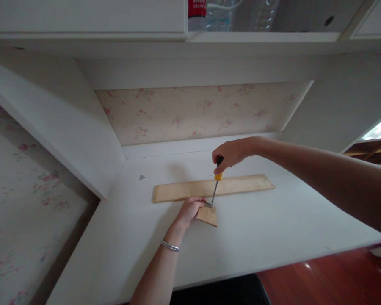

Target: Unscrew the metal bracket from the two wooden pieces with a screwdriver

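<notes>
The right hand has its fingers wrapped around the black and yellow handle of a screwdriver, whose shaft slants down from below those fingers to a small metal plate. The grip sits high on the handle, probably so that the wrist can turn the tool and press along the shaft. The fingers of the left hand are closed on the left edge of a small wooden piece, with their tips at the plate near its upper edge; the thumb is hidden. This hold seems meant to keep the wood and the plate from turning under the screwdriver's tip, and it leaves the plate's right end free for the tool. Just beyond the left fingertips a long wooden board lies flat on the desk, running out to both sides of them; whether the small piece touches it I cannot tell. Farther out, to the left of the left fingers, small metal bits rest on the desk, perhaps set there to stay within reach yet out of the way.
</notes>
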Demonstrator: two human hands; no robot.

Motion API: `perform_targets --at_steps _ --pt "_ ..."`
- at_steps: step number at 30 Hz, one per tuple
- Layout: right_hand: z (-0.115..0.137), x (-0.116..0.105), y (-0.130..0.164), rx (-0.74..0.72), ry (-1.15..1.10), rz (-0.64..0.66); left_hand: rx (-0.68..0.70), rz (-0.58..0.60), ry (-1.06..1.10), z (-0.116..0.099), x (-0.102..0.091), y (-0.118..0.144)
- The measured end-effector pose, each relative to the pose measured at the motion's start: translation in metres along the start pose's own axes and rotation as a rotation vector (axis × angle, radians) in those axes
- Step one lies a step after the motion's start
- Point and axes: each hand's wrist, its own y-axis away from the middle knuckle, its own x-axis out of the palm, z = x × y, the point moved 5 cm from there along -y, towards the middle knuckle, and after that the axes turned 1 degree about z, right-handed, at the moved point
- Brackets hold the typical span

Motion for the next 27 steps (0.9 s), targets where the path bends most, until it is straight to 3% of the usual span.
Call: perform_targets --at_steps 3,10,14,19,23,27 --pt "-0.002 0.004 0.002 0.085 -0.04 0.057 0.016 0.018 0.005 0.001 0.0 -0.001" --pt "0.002 0.002 0.005 -0.24 -0.001 -0.044 0.001 0.046 -0.008 0.006 0.001 -0.006" --pt "0.001 0.004 0.012 -0.284 -0.075 -0.055 0.02 0.028 -0.046 0.001 0.002 -0.002" --pt "-0.004 0.002 0.026 -0.246 -0.106 -0.163 0.046 -0.008 -0.17 -0.003 0.005 0.003" --pt "-0.014 0.006 0.041 -0.224 -0.165 -0.249 0.206 -0.085 -0.408 -0.011 0.007 0.008" --pt "-0.036 0.029 0.058 -0.122 -0.279 -0.367 0.421 -0.202 -0.699 -0.021 0.01 0.024"
